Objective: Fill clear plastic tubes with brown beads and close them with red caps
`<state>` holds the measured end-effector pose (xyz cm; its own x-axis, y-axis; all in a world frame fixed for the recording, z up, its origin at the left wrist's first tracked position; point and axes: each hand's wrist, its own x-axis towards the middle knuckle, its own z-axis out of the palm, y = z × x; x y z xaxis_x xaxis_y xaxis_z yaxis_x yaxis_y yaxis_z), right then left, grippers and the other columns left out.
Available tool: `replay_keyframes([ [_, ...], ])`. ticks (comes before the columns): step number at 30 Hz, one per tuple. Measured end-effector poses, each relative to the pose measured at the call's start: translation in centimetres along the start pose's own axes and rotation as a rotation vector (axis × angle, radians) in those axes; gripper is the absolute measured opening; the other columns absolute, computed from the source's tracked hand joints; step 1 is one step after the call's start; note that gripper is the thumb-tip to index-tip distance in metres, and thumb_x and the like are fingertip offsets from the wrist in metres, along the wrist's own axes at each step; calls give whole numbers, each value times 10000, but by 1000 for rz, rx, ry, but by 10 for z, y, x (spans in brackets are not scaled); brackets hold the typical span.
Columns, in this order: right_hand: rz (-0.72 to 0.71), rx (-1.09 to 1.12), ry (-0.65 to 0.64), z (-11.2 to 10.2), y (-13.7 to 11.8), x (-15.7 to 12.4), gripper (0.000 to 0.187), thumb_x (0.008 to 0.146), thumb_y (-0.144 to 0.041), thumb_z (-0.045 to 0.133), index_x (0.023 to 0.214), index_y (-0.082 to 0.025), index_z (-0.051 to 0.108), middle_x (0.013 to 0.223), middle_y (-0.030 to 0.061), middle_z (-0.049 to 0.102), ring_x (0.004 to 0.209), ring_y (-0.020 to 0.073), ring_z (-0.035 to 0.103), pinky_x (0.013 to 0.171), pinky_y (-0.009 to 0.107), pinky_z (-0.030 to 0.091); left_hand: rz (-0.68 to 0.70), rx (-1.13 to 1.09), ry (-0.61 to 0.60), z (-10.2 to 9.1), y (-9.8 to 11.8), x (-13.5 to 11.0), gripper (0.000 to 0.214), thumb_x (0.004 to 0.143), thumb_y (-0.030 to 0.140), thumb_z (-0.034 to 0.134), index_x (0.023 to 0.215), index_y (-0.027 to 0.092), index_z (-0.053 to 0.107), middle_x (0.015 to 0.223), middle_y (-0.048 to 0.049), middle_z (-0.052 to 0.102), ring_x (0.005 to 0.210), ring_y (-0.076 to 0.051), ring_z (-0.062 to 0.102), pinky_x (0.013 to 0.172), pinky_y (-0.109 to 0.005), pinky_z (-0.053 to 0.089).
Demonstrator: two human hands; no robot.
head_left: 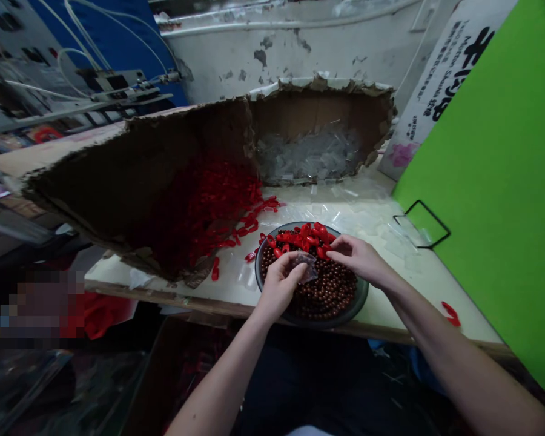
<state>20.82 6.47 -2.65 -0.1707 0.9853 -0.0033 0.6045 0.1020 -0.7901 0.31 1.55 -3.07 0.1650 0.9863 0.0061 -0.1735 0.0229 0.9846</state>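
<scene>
A dark round bowl (362, 297) stands at the front of the table, filled with brown bead strings (329, 297). Small red plastic pieces (300, 238) lie heaped on the beads toward the bowl's far side. My left hand (281, 281) is over the bowl's left part, its thumb and fingers pinching a small clear plastic piece (309, 269). On the right, my right hand (356, 257) reaches in over the rim with thumb and fingertips closed at a red piece (324, 250) on the edge of the heap.
A torn cardboard box (131, 163) on its side spills red pieces (209, 200) at left; another torn box (322, 109) holds clear plastic pieces (309, 154). Clear pieces lie scattered behind the bowl. A green panel (495, 181) with a black wire stand (436, 221) borders the right.
</scene>
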Motion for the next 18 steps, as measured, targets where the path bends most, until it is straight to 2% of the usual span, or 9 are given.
replay_keyframes([
  [2,-33,282,-56,-4,-17,-9,255,759,-410,669,847,-196,562,816,20,678,755,171,646,686,295,492,-22,9,-49,4,-1,-2,285,835,320,602,1067,157,627,966,-58,668,754,-120,625,657,-215,517],
  [4,-52,428,-120,-7,-32,-15,271,734,-388,713,830,-195,549,784,6,653,722,152,627,672,285,488,-38,23,-82,8,-1,-3,292,841,323,593,1082,159,610,890,-33,642,683,-99,597,621,-206,502],
  [7,-87,441,-182,-11,-45,-20,266,711,-329,750,840,-192,563,789,-7,631,720,130,605,681,271,477,-37,43,-110,10,-1,-6,280,846,332,584,1062,154,587,802,-3,589,639,-90,562,597,-202,483],
  [11,-106,417,-199,-11,-46,-22,281,680,-297,782,875,-196,606,805,-7,637,736,128,598,697,271,471,-9,127,-134,11,3,-10,258,875,339,537,1060,162,569,773,1,577,626,-99,536,576,-206,450],
  [16,-72,474,-213,-8,-43,-26,324,655,-293,797,937,-209,661,855,5,674,782,149,623,735,297,484,159,375,-104,9,13,-16,212,909,278,484,1070,183,584,1001,-45,639,928,-167,577,855,-282,438],
  [18,-30,499,-247,-6,-43,-28,310,640,-290,806,908,-202,678,845,8,691,771,154,634,732,303,490,187,450,-119,8,17,-17,208,918,266,469,1073,183,580,1026,-45,636,960,-168,568,887,-285,413],
])
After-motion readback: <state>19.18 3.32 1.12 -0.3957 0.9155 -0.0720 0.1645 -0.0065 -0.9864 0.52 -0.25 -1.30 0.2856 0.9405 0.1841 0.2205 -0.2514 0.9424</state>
